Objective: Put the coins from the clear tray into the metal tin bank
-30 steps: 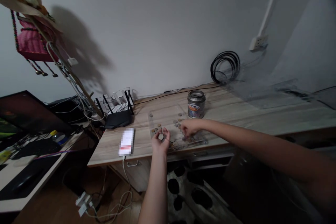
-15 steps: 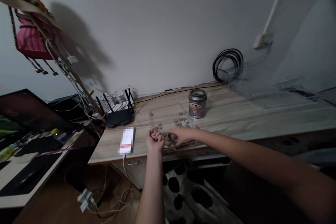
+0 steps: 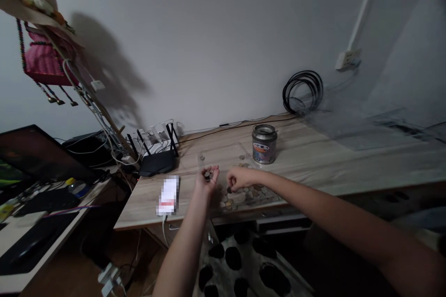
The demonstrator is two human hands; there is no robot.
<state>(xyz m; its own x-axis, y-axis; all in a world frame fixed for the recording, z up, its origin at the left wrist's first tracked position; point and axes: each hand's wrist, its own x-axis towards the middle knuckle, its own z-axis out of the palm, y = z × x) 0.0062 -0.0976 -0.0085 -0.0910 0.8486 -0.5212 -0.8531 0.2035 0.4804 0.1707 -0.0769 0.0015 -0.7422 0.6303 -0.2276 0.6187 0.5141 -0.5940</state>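
Note:
My left hand (image 3: 208, 180) is palm up over the tray, with its fingers curled up around a few dark coins (image 3: 206, 176) in the palm. Just to its right, my right hand (image 3: 239, 179) pinches a coin (image 3: 229, 190) between thumb and forefinger. Beneath both hands lies a clear shallow plastic tray (image 3: 223, 149) with many silver and yellowish coins (image 3: 249, 193), bunched toward the near side. My hands and right forearm cover some of them. A metal tin (image 3: 264, 144) with a label and a slotted lid stands upright behind the right forearm.
A phone (image 3: 168, 195) on a charging cable lies left of the tray, near the desk's front edge. Farther back stands a black router (image 3: 157, 162). Coiled black cable (image 3: 302, 92) leans on the wall, and clear plastic sheeting (image 3: 355, 125) covers the right side.
My left hand has opened somewhat from a tighter curl, showing the coins in its palm. The right hand has lifted off the coin pile with a coin pinched. The view has shifted slightly.

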